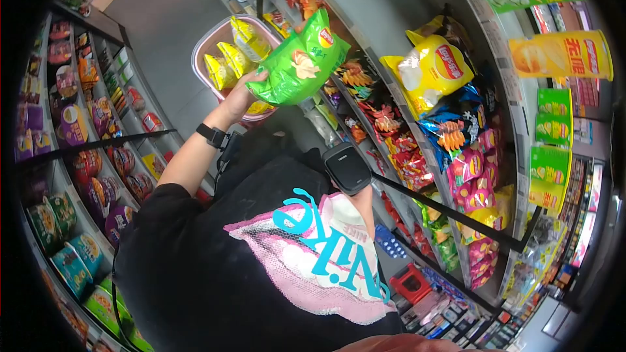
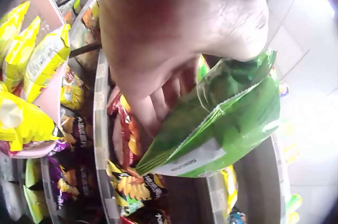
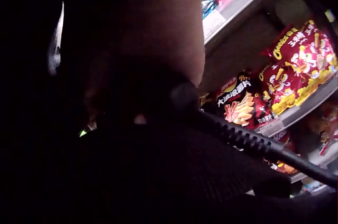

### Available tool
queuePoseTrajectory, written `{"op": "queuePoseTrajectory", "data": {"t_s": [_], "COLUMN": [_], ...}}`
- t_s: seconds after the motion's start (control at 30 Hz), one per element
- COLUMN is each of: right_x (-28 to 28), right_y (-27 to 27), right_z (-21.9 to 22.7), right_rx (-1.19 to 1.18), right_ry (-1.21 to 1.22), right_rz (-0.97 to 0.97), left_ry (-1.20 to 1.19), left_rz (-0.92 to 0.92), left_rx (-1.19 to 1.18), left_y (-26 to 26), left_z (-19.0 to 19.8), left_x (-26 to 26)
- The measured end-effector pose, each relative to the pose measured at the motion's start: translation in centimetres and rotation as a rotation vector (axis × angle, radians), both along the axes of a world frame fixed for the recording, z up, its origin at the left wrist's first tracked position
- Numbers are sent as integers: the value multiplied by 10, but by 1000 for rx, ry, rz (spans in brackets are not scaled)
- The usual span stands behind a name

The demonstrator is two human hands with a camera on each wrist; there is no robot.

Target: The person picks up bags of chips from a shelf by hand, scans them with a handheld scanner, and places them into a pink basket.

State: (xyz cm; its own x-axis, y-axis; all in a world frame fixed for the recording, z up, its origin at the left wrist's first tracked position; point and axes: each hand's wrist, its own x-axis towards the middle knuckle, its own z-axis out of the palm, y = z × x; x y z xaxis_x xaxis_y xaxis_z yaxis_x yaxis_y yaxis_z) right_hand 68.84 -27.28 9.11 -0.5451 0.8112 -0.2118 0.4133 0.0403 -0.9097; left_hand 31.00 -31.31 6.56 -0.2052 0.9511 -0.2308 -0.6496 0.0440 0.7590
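Observation:
In the head view my left hand (image 1: 240, 99) grips a green bag of potato chips (image 1: 300, 62) by its lower end, beside the pink basket (image 1: 197, 58). The left wrist view shows the palm over the bag's back, with curled fingers (image 2: 158, 102) at its side. Yellow chip bags (image 1: 236, 58) stand in the basket. A black device (image 1: 349, 167) is worn at my right wrist, close to my body. My right hand (image 3: 169, 29) is mostly dark in its wrist view, its fingers hidden.
Shelves on the right hold a yellow chip bag (image 1: 443, 68), blue chip bags (image 1: 450, 127) and pink chip bags (image 1: 473, 166). Instant noodle tubs (image 1: 72, 264) line the left shelves. A black bar (image 1: 450, 212) crosses the right shelf. Grey floor (image 1: 163, 19) lies beyond the basket.

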Motion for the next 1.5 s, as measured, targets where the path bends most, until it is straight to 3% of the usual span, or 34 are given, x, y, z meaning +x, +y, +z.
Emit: {"op": "queuePoseTrajectory", "data": {"t_s": [0.03,0.2,0.43,0.5,0.53,0.57,0.77,0.83,0.9,0.97,1.03,1.07,1.1,1.17,1.33,1.4,1.43,1.5], "right_x": [-3,-9,-9,-6,-1,3,10,8,5,3,-1,-2,-4,-7,1,0,-3,-4], "right_y": [3,12,11,12,13,13,12,10,9,9,10,11,11,12,11,11,10,8], "right_z": [1,16,24,23,17,12,3,2,1,1,2,4,6,10,0,2,6,11], "right_rx": [32,18,84,66,100,133,117,87,54,88,82,78,80,95,127,134,129,125], "right_ry": [64,17,-142,-189,-192,-194,-249,-233,-213,-235,-232,-235,-233,-269,-269,-265,-283,-299], "right_rz": [-1,89,93,87,94,100,41,9,-18,7,17,23,25,52,73,69,64,59], "left_ry": [-31,-68,-161,127,207,206,871,863,952,1020,1180,1183,1183,1217,1228,1378,1381,1542], "left_rz": [-52,24,-57,44,110,109,611,670,862,863,687,491,496,249,285,510,512,823], "left_rx": [-44,-161,-192,-217,-331,-329,-375,-365,-385,-409,-724,-826,-826,-948,-1011,-843,-834,-318], "left_y": [-3,-11,-8,-5,-5,-3,-2,-4,-4,-6,-5,-6,-6,-4,7,20,31,59], "left_z": [-5,-29,-46,-52,-21,-26,-98,-102,-109,-142,-153,-184,-201,-218,-177,-157,-140,-96], "left_x": [-2,2,-5,-12,-12,-16,-63,-74,-83,-98,-101,-110,-113,-116,-108,-108,-109,-111]}}
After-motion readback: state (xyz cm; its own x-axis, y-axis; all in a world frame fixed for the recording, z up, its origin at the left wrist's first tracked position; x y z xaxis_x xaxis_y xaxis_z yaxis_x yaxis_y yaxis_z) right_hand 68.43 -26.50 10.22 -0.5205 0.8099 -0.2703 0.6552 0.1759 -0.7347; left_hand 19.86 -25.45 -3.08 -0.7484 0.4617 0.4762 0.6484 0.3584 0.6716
